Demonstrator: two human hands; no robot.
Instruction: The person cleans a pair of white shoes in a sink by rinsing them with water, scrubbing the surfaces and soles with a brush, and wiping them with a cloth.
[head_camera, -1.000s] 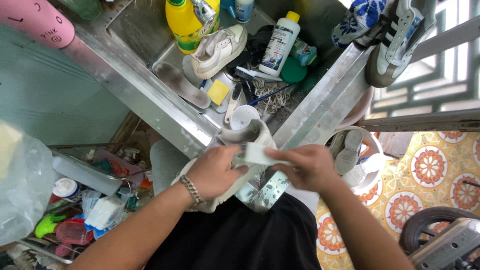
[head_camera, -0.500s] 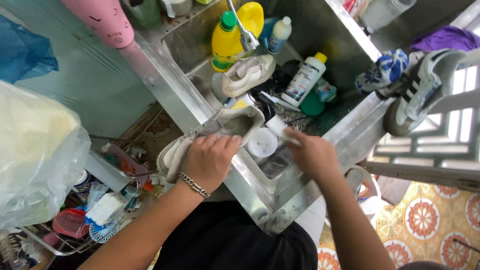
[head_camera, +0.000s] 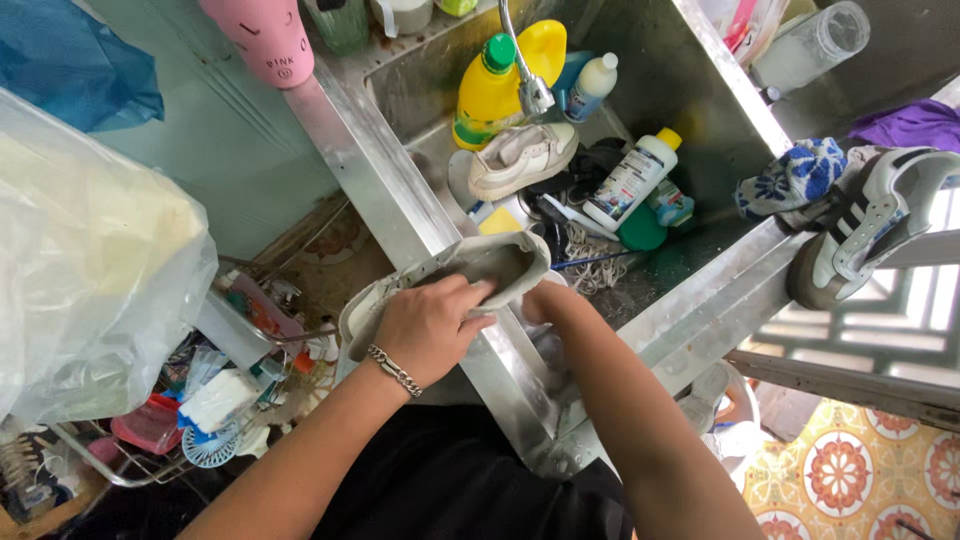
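Your left hand (head_camera: 428, 330) grips the shoe (head_camera: 470, 270) on the sink (head_camera: 400, 215) edge; your right hand (head_camera: 535, 298), grasp hidden beneath it, could tip it in.

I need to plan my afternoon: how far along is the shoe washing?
Possibly done: a striped sneaker sits on the sink's edge. In hand: the left hand grips a grey-white shoe while the right hand reaches under it. Left: another white shoe lies in the sink.

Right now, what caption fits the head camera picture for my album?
Left hand holds a grey shoe on the sink edge; right hand reaches under it.
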